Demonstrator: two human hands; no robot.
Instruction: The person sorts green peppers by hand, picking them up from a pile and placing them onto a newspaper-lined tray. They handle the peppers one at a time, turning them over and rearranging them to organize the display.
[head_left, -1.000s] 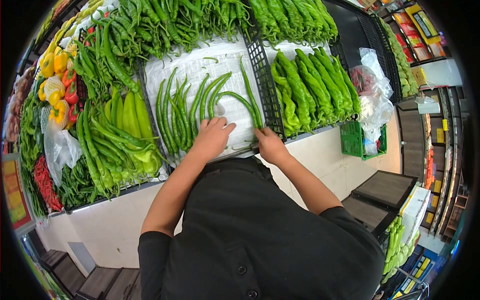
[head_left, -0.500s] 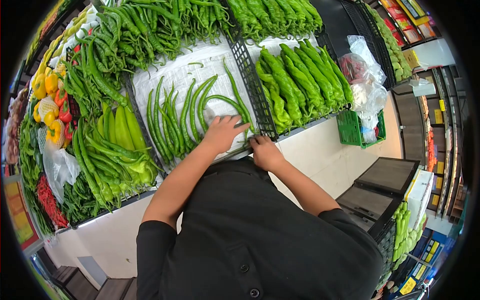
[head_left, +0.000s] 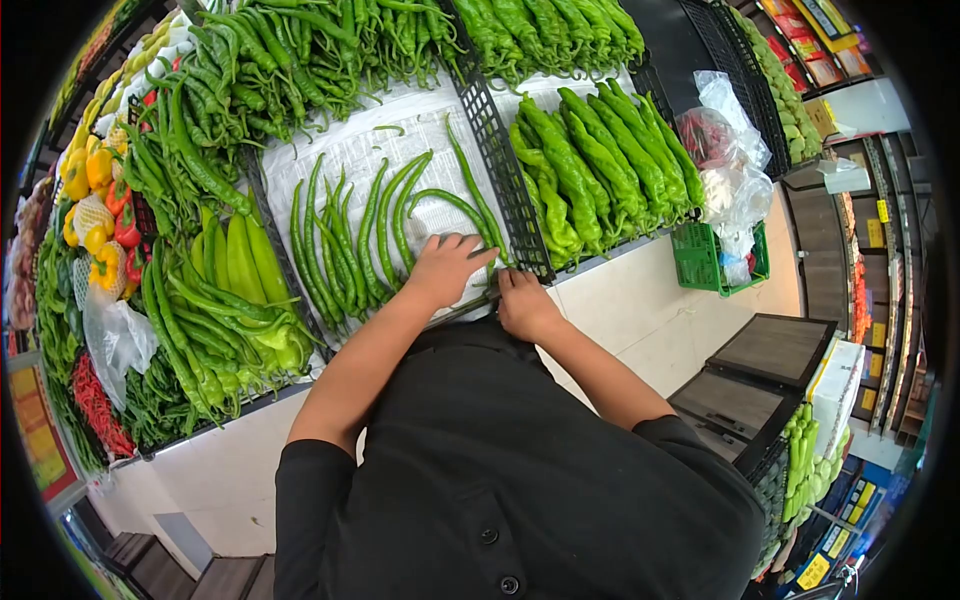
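Note:
My left hand (head_left: 447, 270) lies with fingers spread over the newspaper lining (head_left: 330, 140) of a black crate. Beneath its fingertips runs a curved green chili pepper (head_left: 447, 194), and the forefinger reaches to a long straight green chili pepper (head_left: 470, 180). At the crate's front edge, the fingers of my right hand (head_left: 526, 303) are pinched together where the lower end of that straight pepper comes down; the exact grip is partly hidden. Several more long chili peppers (head_left: 345, 255) lie side by side, left of my left hand, pointing away from me.
Piled long green peppers (head_left: 290, 60) fill the crate's far side. A black perforated divider (head_left: 490, 140) separates it from large green peppers (head_left: 600, 160). Pale green peppers (head_left: 245, 260) lie left. A green basket (head_left: 690, 262) hangs right, beneath plastic bags (head_left: 735, 170).
Both hands stay almost where they were, with the fingers in nearly the same pose. The peppers keep their places; the whole view has shifted very slightly.

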